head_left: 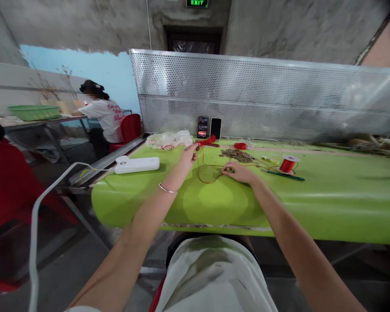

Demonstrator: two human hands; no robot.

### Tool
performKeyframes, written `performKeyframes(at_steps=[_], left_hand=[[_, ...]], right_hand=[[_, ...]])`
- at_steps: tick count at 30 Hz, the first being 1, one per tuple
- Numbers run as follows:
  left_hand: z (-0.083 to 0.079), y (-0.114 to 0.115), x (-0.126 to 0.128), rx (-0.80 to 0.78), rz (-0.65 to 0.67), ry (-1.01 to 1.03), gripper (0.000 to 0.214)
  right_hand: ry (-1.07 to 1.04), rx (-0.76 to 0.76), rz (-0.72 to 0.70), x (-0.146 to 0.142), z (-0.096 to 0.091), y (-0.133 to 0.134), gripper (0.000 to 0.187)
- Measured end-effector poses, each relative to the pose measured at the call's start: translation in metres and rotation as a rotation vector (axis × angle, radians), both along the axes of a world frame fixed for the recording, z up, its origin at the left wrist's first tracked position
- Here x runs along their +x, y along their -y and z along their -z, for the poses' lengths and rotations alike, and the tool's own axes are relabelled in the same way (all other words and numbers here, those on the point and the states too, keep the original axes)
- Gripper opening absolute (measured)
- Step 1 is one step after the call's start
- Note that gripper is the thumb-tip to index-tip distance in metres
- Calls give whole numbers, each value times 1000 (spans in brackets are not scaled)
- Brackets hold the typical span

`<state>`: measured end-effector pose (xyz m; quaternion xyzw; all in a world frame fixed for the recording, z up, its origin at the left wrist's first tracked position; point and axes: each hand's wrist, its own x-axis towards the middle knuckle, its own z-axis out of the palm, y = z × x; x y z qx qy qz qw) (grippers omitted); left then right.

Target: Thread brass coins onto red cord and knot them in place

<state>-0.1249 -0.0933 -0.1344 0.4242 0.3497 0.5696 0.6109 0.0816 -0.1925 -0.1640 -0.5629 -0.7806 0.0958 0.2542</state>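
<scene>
My left hand (189, 155) is reached forward with its fingers closed on one end of a thin red string (199, 177), beside a bundle of red knotted cord (208, 141). From there the string droops in a loop over the green table cover to my right hand (238, 172), whose thumb and fingers pinch it. Just beyond the right hand lies a heap of small brown coin-like discs (238, 155). Whether a disc sits within either hand's fingers is too small to tell.
A spool of red thread (287, 164) stands right of my hands, near a dark green pen (284, 175). Two phones (216, 128) lean on the perforated metal panel (263, 95). A white device (137, 165) with a cable and a plastic bag (172, 139) lie left. Another person (105, 115) sits far left.
</scene>
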Motion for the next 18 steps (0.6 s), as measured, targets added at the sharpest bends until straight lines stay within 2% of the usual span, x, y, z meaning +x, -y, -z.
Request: performKeyframes(at_steps=[3,5,8,11,13,15,18], left_hand=[[-2,2,-1,-18,12,-19,11],[-2,2,-1,-10,22,-21,11],[-1,1,-2,8,43,-17,9],[0,1,-2,-3,28,-17,11],[-1,1,-1,-5,25,-17,12],[-1,0,-1,-2,26,-15,11],[0,-1,1,-8,37,-12,10]], right_hand=[[-123,-153,-149,-8,-7,10,20],[-223,-204,-168,-10,-9,12,26],[-291,-85,18,-6,-6,5,26],[-189,79,293,2,1,-5,21],[-101,107,419,5,5,-9,23],[-26,97,476,6,8,-11,27],[55,72,488,1,9,-13,26]])
